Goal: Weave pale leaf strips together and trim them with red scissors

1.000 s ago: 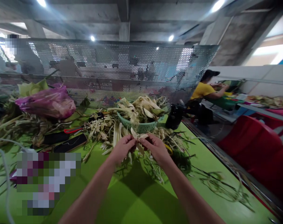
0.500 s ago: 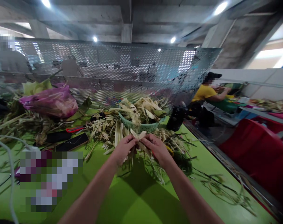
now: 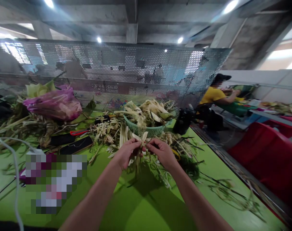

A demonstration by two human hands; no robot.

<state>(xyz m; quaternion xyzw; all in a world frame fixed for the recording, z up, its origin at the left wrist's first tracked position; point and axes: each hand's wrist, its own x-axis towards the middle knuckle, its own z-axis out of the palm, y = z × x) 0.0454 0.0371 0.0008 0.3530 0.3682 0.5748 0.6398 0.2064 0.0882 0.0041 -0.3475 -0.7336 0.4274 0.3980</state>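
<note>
Pinched in my left hand (image 3: 127, 153) is a small bunch of pale dried husk (image 3: 144, 136), its pointed pieces spread upward like petals. Brownish strips hang down below those fingers. My right hand (image 3: 162, 154) is closed too, thumb and fingertips pressed on the right side of the same bunch. Just behind the hands stands a green plastic basket (image 3: 148, 131) heaped with dried husks (image 3: 153, 110). To its left lies a pile of light husk scraps (image 3: 106, 130). A coil of dark green strands (image 3: 189, 167) sits right of my right hand.
A red-handled cutter (image 3: 78, 132), a dark phone (image 3: 76, 145) and a white cable (image 3: 15, 173) lie left on the green table (image 3: 146, 211). A purple plastic bag (image 3: 54, 103) is behind them. A black camera (image 3: 183, 121) stands right; beyond sit a person in yellow (image 3: 213, 95) and a red chair (image 3: 266, 157).
The right-hand petal of the husk bunch now points more upright. Strips hang lower beneath my left hand. My right fingertips have shifted slightly on the bunch, and the view has moved a little.
</note>
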